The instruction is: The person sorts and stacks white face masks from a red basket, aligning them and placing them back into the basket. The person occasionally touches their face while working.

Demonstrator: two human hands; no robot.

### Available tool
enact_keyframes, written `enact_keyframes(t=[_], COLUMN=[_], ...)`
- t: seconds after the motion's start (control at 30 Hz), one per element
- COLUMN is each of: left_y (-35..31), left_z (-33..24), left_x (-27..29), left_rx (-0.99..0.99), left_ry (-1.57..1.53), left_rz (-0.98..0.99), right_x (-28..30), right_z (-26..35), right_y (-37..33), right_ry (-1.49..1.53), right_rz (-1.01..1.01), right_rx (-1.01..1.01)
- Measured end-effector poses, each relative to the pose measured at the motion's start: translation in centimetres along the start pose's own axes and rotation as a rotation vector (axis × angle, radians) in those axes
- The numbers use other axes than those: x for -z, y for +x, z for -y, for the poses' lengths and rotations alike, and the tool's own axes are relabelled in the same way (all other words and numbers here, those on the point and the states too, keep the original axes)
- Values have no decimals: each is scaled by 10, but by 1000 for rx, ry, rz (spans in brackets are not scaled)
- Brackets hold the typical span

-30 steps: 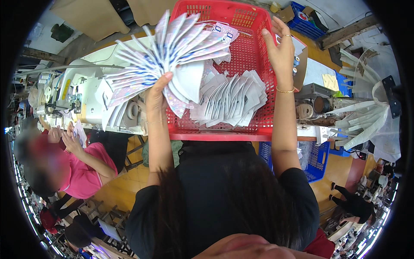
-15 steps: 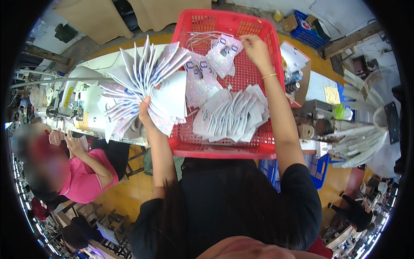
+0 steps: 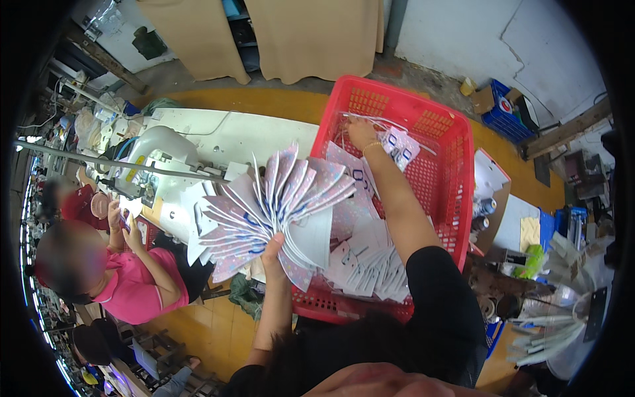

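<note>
My left hand (image 3: 272, 255) grips a thick, fanned bundle of fabric pieces (image 3: 297, 192), pale pink and speckled with blue marks, white on the backs. The bundle hangs over the near left side of a red plastic basket (image 3: 467, 198). My right hand (image 3: 362, 134) is inside the basket's far left corner, by some thin white cords (image 3: 390, 124). Its fingers are curled and partly hidden, so what they hold cannot be made out. Beside that wrist lie more speckled pieces (image 3: 402, 147). A fanned row of white-backed pieces (image 3: 377, 268) fills the basket's near end.
Left of the basket is a white sewing table (image 3: 264, 129) with a sewing machine (image 3: 165, 149). A person in a pink shirt (image 3: 145, 284) sits at the left. Thread cones (image 3: 486, 206) in an open carton stand to the right. A blue crate (image 3: 508, 109) sits farther back.
My view has swung, so the basket appears lower and farther right. My right hand has moved from the basket's far right to its far left corner. My left hand still holds the fanned bundle.
</note>
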State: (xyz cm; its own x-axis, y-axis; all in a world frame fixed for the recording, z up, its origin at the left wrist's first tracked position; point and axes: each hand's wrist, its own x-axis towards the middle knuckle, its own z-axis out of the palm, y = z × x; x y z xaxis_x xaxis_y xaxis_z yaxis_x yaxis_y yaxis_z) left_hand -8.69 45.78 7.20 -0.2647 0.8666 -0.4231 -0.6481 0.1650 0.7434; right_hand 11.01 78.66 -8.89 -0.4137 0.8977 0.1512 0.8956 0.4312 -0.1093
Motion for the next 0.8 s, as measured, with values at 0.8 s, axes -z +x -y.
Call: enact_keyframes(t=[0.8], left_y=[13], left_z=[-2], left_x=[-14], left_rx=[-106], left_ry=[-174], left_rz=[283], right_x=[338], right_z=[-95], right_y=[-99], right_ry=[926], right_rz=[-1108], right_rx=[-408])
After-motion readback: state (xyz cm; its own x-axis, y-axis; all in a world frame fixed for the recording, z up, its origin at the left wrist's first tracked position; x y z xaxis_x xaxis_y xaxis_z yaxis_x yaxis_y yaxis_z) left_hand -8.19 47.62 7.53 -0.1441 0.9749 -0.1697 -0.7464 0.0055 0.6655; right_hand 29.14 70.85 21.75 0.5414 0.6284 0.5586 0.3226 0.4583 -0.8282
